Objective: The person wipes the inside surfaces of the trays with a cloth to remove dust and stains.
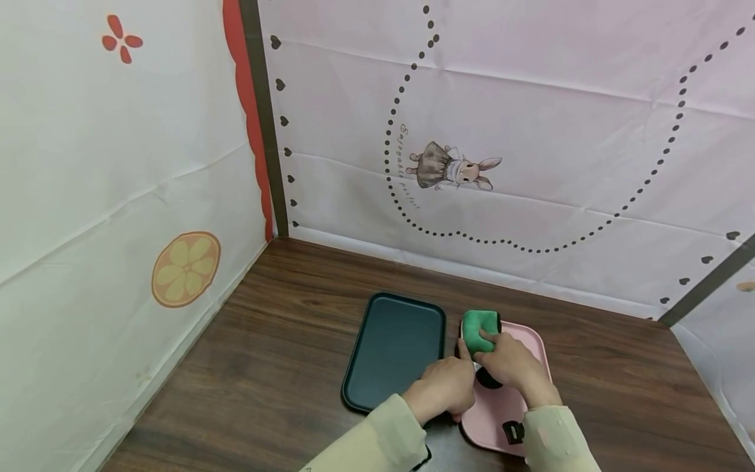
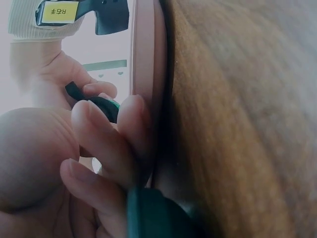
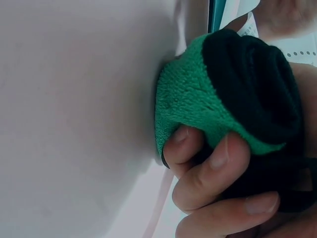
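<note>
A rolled green terry cloth (image 1: 476, 328) with black trim sits at the far left of the pink tray (image 1: 492, 419). My right hand (image 1: 510, 360) grips it from the right; in the right wrist view, the curled fingers (image 3: 210, 181) lie against the green terry, near its black band. A white tag (image 3: 251, 25) sticks out of the roll beside the left hand. My left hand (image 1: 445, 387) is at the tray's left edge, its index finger (image 1: 464, 349) stretched along the cloth's side. Its other fingers (image 2: 101, 134) are bent with nothing visible between them; the thumb's contact with the cloth is hidden.
A dark teal tray (image 1: 395, 351) lies left of the pink one on the brown wooden table (image 1: 265, 367). Patterned white sheeting (image 1: 531, 164) rises behind and at both sides. A black wrist camera (image 2: 111, 15) is strapped over the right sleeve.
</note>
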`<state>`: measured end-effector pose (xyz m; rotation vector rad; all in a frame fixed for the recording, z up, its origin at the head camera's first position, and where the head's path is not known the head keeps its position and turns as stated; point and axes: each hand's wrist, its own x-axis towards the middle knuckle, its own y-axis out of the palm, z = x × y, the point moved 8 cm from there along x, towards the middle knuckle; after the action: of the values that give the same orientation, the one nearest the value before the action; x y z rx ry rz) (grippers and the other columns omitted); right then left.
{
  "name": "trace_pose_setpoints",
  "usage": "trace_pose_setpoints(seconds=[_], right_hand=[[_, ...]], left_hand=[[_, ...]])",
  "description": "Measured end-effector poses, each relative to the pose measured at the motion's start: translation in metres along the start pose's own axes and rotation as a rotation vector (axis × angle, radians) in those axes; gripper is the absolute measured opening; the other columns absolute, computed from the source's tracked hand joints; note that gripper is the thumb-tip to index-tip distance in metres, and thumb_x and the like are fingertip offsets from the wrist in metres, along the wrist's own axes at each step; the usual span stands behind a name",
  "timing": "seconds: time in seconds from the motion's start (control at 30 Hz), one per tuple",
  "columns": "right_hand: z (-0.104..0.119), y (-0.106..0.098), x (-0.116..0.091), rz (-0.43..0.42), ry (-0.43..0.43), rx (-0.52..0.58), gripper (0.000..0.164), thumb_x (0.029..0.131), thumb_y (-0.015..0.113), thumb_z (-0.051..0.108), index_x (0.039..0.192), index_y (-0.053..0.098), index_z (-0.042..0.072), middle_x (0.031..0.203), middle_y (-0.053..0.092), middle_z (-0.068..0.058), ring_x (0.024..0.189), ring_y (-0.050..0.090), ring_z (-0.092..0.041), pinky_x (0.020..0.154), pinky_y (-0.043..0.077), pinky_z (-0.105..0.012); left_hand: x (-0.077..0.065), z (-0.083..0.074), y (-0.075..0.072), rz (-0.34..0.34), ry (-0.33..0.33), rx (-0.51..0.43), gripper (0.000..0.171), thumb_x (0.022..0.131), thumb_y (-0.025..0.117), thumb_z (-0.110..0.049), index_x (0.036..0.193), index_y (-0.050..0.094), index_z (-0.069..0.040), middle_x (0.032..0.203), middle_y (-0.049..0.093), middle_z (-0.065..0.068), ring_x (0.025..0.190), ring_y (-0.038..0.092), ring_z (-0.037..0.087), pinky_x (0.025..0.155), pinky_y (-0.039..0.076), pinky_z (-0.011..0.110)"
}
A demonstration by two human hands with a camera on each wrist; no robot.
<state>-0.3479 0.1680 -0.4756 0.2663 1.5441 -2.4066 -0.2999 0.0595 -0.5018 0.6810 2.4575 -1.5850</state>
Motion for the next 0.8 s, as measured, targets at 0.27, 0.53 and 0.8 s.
trace_pose_setpoints(seconds=[0.27, 0.53, 0.8], right_hand=[[-0.0021, -0.0009, -0.0029, -0.015, 0.006, 0.009, 0.063, 0.094, 0.066, 0.028, 0.152, 0.052, 0.010, 0.128, 0.065, -0.036, 0.078, 0.055, -0.025, 0.072, 0.047, -0.040], [-0.0048, 0.0007, -0.0027, -0.032, 0.010, 0.006, 0.063, 0.092, 0.067, 0.028, 0.151, 0.053, 0.009, 0.136, 0.059, -0.037, 0.080, 0.056, -0.026, 0.073, 0.049, -0.042], [-0.0092, -0.0008, -0.0053, -0.032, 0.021, 0.025, 0.064, 0.092, 0.066, 0.027, 0.151, 0.053, 0.005, 0.114, 0.069, -0.035, 0.071, 0.054, -0.023, 0.070, 0.048, -0.039]], left_hand=[[-0.0007, -0.0005, -0.0005, 0.000, 0.008, -0.010, 0.092, 0.092, 0.071, -0.011, 0.166, 0.017, -0.006, 0.045, 0.060, -0.004, 0.034, 0.050, 0.012, 0.035, 0.031, 0.024], [0.0020, 0.0011, 0.0023, 0.003, 0.012, -0.006, 0.089, 0.095, 0.070, -0.015, 0.166, 0.017, -0.006, 0.044, 0.060, -0.004, 0.034, 0.052, 0.012, 0.035, 0.034, 0.025], [0.0016, 0.0002, 0.0015, -0.012, 0.020, 0.006, 0.089, 0.094, 0.071, -0.016, 0.166, 0.019, -0.006, 0.043, 0.059, -0.005, 0.036, 0.054, 0.012, 0.039, 0.040, 0.026]])
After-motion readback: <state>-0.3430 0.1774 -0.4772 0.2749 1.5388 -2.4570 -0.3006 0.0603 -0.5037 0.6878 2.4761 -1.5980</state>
